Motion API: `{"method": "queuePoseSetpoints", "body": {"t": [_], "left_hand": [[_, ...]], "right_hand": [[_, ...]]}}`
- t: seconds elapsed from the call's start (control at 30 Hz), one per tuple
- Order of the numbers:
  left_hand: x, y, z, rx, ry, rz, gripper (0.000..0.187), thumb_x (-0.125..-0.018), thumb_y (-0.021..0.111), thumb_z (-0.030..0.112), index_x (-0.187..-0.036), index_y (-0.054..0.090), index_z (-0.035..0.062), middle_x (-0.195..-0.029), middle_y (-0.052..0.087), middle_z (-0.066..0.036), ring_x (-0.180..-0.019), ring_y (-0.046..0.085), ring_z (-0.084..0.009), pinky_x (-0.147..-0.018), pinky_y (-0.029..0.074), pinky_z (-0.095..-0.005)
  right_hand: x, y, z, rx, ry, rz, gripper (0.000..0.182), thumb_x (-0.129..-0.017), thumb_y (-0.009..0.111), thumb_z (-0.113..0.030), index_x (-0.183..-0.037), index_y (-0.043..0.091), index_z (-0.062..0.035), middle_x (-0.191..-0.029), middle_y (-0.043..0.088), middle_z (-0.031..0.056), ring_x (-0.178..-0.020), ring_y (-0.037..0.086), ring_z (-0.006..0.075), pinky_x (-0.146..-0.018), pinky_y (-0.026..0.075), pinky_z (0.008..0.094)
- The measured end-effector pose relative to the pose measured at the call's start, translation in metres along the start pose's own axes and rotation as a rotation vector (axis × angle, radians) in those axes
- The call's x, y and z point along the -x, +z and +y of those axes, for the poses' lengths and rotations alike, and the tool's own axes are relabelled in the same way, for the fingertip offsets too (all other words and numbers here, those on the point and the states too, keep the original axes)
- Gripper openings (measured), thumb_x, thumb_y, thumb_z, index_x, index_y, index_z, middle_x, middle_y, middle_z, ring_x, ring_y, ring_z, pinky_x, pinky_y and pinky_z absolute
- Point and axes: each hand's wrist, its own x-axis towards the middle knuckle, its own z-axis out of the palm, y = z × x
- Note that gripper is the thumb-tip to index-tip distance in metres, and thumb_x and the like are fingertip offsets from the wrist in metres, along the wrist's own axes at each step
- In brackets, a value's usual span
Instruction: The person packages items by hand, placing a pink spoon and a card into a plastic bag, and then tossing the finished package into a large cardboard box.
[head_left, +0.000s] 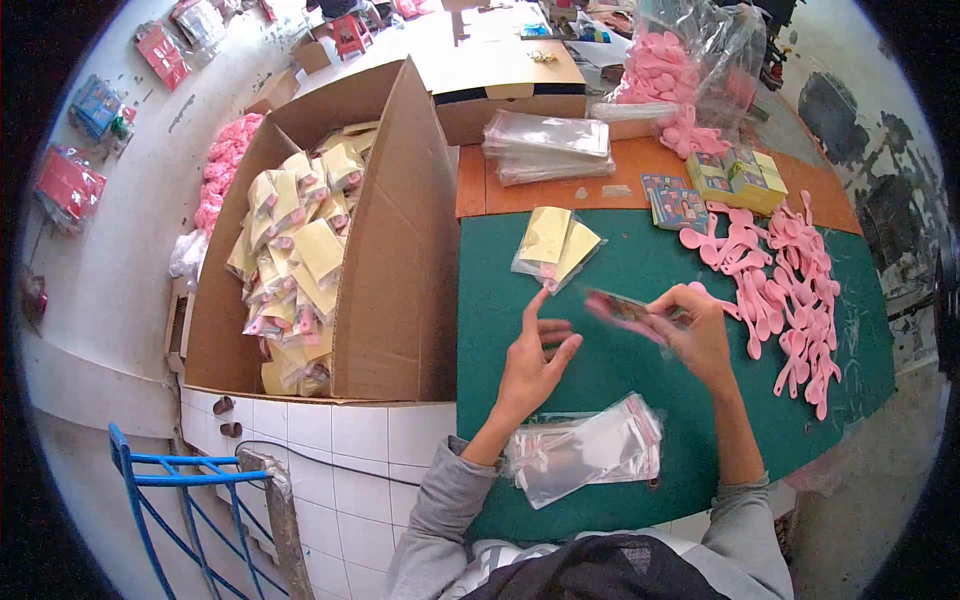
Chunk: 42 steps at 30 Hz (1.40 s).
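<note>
My right hand [698, 332] is closed on a small clear packet [622, 311], smeared by motion, with something pink and a printed card showing in it. My left hand [538, 362] holds nothing; its index finger points forward and the thumb stands apart. Just beyond that fingertip lie finished-looking packets [556, 243] with cream cards and a bit of pink inside. Close to my body is a loose stack of clear plastic bags [590, 450]. Pink spoons [765, 290] are heaped on the right of the green table top [500, 330], below printed cards [680, 208].
On the left stands a tall cardboard box [395, 270] holding many card packets [300, 240]. Stacked clear sleeves [548, 140], card bundles [740, 180] and a bag of pink spoons [660, 70] sit at the back. A blue metal frame [190, 480] is at lower left.
</note>
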Motion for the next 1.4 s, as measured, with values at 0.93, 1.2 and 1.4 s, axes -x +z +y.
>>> {"method": "queuePoseSetpoints", "body": {"t": [0.93,1.2,1.4], "left_hand": [[0.021,0.025,-0.011,0.418,-0.268,-0.322,0.076,-0.094,0.048,0.01,-0.141,-0.012,0.0167,-0.095,0.053,-0.013,-0.086,0.062,-0.022,-0.076,0.054,-0.0316],[0.017,0.025,-0.01,0.326,-0.224,-0.251,0.072,-0.093,0.049,0.012,-0.141,-0.005,0.0102,-0.09,0.059,-0.016,-0.077,0.065,-0.021,-0.064,0.055,-0.0303],[0.015,0.02,-0.01,0.246,-0.288,-0.323,0.066,-0.09,0.053,0.012,-0.141,0.011,0.0092,-0.081,0.066,-0.015,-0.07,0.066,-0.0197,-0.062,0.055,-0.0313]], "right_hand": [[0.018,0.026,0.008,0.241,-0.385,-0.659,0.018,-0.069,0.07,-0.008,-0.079,0.055,-0.0036,-0.082,0.054,0.0106,-0.082,0.056,0.0286,-0.072,0.046,0.0364],[0.018,0.028,0.004,0.256,-0.426,-0.666,0.013,-0.07,0.067,-0.011,-0.074,0.057,-0.003,-0.079,0.057,0.0127,-0.082,0.057,0.031,-0.074,0.046,0.0391],[0.024,0.031,-0.008,0.192,-0.469,-0.632,0.012,-0.071,0.065,-0.011,-0.075,0.056,-0.005,-0.079,0.057,0.0102,-0.081,0.057,0.0275,-0.078,0.044,0.0381]]}}
